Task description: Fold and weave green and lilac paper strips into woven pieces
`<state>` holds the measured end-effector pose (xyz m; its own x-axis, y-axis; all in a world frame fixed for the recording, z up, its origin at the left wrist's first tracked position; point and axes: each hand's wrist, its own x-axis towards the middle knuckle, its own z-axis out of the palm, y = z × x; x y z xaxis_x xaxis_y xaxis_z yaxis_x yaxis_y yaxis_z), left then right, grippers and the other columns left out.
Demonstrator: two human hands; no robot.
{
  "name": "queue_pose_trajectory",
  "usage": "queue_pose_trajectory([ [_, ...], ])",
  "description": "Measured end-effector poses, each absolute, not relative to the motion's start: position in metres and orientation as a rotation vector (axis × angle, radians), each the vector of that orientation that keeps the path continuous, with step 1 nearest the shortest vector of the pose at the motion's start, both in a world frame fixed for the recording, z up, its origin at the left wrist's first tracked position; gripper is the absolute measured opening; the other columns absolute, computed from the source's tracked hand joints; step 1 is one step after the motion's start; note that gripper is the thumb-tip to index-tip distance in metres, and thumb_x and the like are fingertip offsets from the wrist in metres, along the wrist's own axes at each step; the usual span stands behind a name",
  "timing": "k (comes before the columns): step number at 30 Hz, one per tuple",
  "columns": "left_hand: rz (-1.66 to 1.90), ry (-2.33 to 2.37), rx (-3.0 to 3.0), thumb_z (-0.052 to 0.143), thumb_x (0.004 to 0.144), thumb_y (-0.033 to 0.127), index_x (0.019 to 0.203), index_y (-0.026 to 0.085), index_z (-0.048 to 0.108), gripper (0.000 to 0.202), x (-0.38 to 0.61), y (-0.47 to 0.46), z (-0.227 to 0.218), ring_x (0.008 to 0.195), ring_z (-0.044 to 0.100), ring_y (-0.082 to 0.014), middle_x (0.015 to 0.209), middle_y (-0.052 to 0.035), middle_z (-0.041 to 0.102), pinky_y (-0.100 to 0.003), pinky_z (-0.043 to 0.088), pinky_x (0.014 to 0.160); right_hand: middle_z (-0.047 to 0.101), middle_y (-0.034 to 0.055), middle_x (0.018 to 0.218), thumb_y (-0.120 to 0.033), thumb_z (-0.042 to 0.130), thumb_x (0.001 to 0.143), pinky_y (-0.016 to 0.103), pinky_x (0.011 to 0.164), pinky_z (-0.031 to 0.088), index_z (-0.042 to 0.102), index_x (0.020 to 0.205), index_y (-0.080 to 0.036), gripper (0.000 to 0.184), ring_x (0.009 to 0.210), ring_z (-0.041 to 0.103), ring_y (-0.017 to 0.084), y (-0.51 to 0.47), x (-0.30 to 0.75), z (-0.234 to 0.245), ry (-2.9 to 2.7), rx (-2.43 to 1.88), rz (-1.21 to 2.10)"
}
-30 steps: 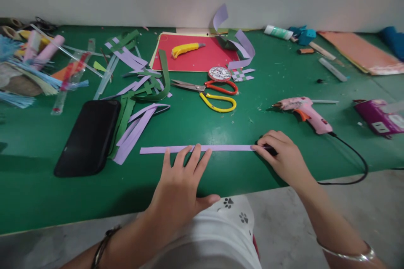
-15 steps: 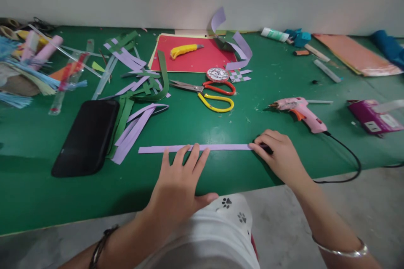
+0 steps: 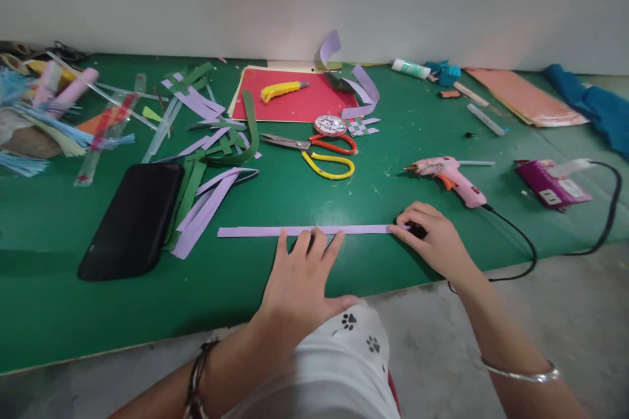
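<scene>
A lilac strip (image 3: 255,231) is seen lying flat and straight on the green table (image 3: 354,200), parallel to the near edge and just in front of the person. The strip is pressed down near its middle by the left hand (image 3: 302,275), whose fingers (image 3: 282,243) are stretched out and slightly spread, gripping nothing, with the thumb laid out to the side. The strip's right end is met by the right hand (image 3: 435,241), whose fingers are bent and bunched around a small dark object (image 3: 418,231) (what it is cannot be told), the tips resting on the paper.

A pink glue gun (image 3: 445,173) is laid just beyond the right hand, its black cord trailing off the table's edge. Scissors (image 3: 314,147) with red and yellow handles are placed farther back, behind the strip's middle. A black phone (image 3: 135,217) is set to the left, beside a loose heap of lilac and green strips (image 3: 206,200). A red sheet (image 3: 304,105) bearing a yellow knife (image 3: 281,90) is seen near the wall, and a purple box (image 3: 550,183) at far right.
</scene>
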<state>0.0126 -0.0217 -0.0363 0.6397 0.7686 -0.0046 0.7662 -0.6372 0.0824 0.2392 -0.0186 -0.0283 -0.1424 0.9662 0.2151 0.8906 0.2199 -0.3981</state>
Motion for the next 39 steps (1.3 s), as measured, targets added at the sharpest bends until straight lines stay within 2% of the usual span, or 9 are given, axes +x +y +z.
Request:
queue_pose_trajectory([
  [15, -0.099, 1.321, 2.709, 0.034, 0.070, 0.068, 0.133, 0.023, 0.028, 0.077, 0.013, -0.022, -0.034, 0.105, 0.040, -0.0298, 0.118, -0.0112, 0.048, -0.052, 0.027, 0.092, 0.049, 0.0019, 0.062, -0.034, 0.043, 0.081, 0.028, 0.057, 0.035, 0.048, 0.060, -0.018, 0.027, 0.058, 0.045, 0.014, -0.021, 0.241, -0.033, -2.027, -1.832, 0.208],
  [24, -0.064, 1.295, 2.709, 0.037, 0.070, 0.067, 0.132, 0.022, 0.030, 0.077, 0.013, -0.021, -0.035, 0.103, 0.042, -0.0304, 0.117, -0.0123, 0.049, -0.054, 0.031, 0.089, 0.050, 0.0030, 0.063, -0.031, 0.041, 0.081, 0.031, 0.059, 0.039, 0.047, 0.060, -0.019, 0.025, 0.060, 0.048, 0.017, -0.030, 0.243, -0.038, -1.992, -1.977, -0.035],
  [26, -0.048, 1.292, 2.713, 0.037, 0.070, 0.067, 0.131, 0.021, 0.031, 0.077, 0.013, -0.021, -0.036, 0.102, 0.042, -0.0304, 0.116, -0.0124, 0.050, -0.054, 0.031, 0.089, 0.054, 0.0067, 0.071, -0.029, 0.041, 0.082, 0.033, 0.064, 0.041, 0.052, 0.068, -0.017, 0.021, 0.068, 0.051, 0.019, -0.032, 0.236, -0.036, -1.976, -2.011, -0.228],
  [28, -0.025, 1.294, 2.719, 0.038, 0.069, 0.067, 0.130, 0.022, 0.033, 0.077, 0.013, -0.021, -0.036, 0.102, 0.042, -0.0300, 0.114, -0.0121, 0.051, -0.054, 0.031, 0.089, 0.056, 0.0131, 0.092, -0.026, 0.038, 0.083, 0.037, 0.075, 0.041, 0.055, 0.087, -0.014, 0.021, 0.088, 0.051, 0.024, -0.034, 0.223, -0.033, -1.971, -1.997, -0.477],
  [30, 0.009, 1.299, 2.727, 0.040, 0.068, 0.067, 0.130, 0.022, 0.035, 0.077, 0.013, -0.021, -0.036, 0.102, 0.043, -0.0300, 0.114, -0.0119, 0.052, -0.053, 0.031, 0.089, 0.050, 0.0154, 0.114, -0.023, 0.034, 0.085, 0.039, 0.088, 0.034, 0.050, 0.108, -0.011, 0.031, 0.109, 0.043, 0.025, -0.038, 0.205, -0.030, -2.084, -1.913, -0.578],
  [32, 0.035, 1.306, 2.728, 0.042, 0.068, 0.066, 0.128, 0.022, 0.038, 0.075, 0.014, -0.021, -0.035, 0.101, 0.043, -0.0301, 0.113, -0.0121, 0.052, -0.053, 0.032, 0.088, 0.042, 0.0146, 0.127, -0.033, 0.030, 0.086, 0.041, 0.096, 0.026, 0.041, 0.120, -0.009, 0.043, 0.120, 0.032, 0.025, -0.042, 0.186, -0.031, -2.350, -1.769, -0.489],
  [34, 0.055, 1.309, 2.720, 0.043, 0.068, 0.064, 0.125, 0.020, 0.042, 0.072, 0.014, -0.020, -0.035, 0.100, 0.044, -0.0298, 0.112, -0.0126, 0.053, -0.052, 0.033, 0.087, 0.036, 0.0100, 0.134, -0.042, 0.027, 0.086, 0.038, 0.099, 0.022, 0.034, 0.128, -0.011, 0.053, 0.124, 0.027, 0.021, -0.045, 0.172, -0.035, -2.553, -1.669, -0.350],
  [39, 0.199, 1.245, 2.738, 0.042, 0.068, 0.064, 0.124, 0.016, 0.043, 0.074, 0.006, -0.019, -0.042, 0.102, 0.045, -0.0289, 0.114, -0.0125, 0.053, -0.049, 0.031, 0.090, 0.027, 0.0067, 0.140, -0.047, 0.023, 0.085, 0.035, 0.101, 0.019, 0.024, 0.134, -0.011, 0.060, 0.127, 0.023, 0.017, -0.050, 0.167, -0.043, -2.615, -1.716, -0.161],
])
